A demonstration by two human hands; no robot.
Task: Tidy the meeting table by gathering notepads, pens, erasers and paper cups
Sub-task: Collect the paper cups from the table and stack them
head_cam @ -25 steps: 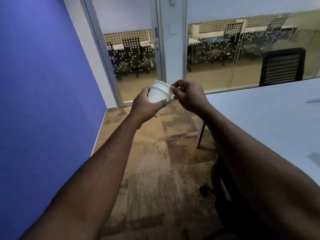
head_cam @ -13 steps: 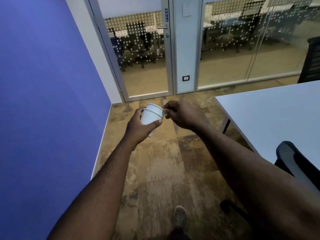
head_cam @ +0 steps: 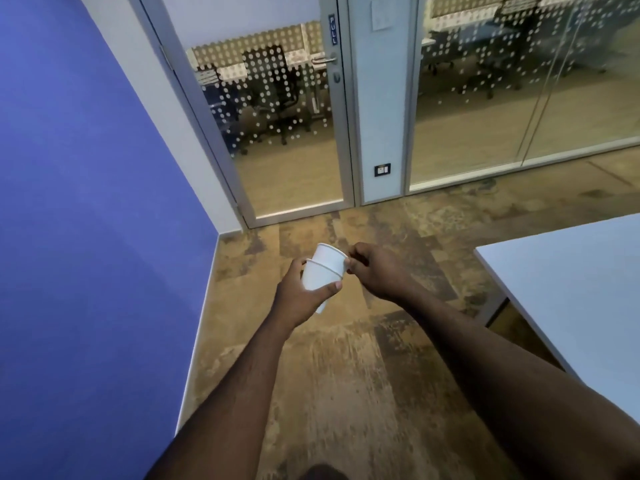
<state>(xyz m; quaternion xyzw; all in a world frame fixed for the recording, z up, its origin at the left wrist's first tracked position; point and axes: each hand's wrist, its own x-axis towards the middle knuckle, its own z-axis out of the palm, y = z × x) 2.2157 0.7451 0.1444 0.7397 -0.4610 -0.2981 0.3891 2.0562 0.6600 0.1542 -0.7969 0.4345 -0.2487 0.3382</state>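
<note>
Two nested paper cups [head_cam: 323, 271] held in mid-air over the floor [head_cam: 346, 375], left of the table [head_cam: 571, 289]. Left hand [head_cam: 301, 299] grip wraps the outer cup; right hand [head_cam: 374, 271] pinches the inner rim. Seat the inner cup squarely; avoid crushing the walls.

Looking forward and steeply down from head height, over both forearms reaching away from the lens. Facing the glass door [head_cam: 287, 133] and glass wall [head_cam: 519, 91] at the far side, with the blue wall [head_cam: 86, 202] filling the left and a tabletop [head_cam: 571, 289] corner cutting in at right. Sitting close above the hands, far from the door. Bending straight lines at the edges, wide-angle.
</note>
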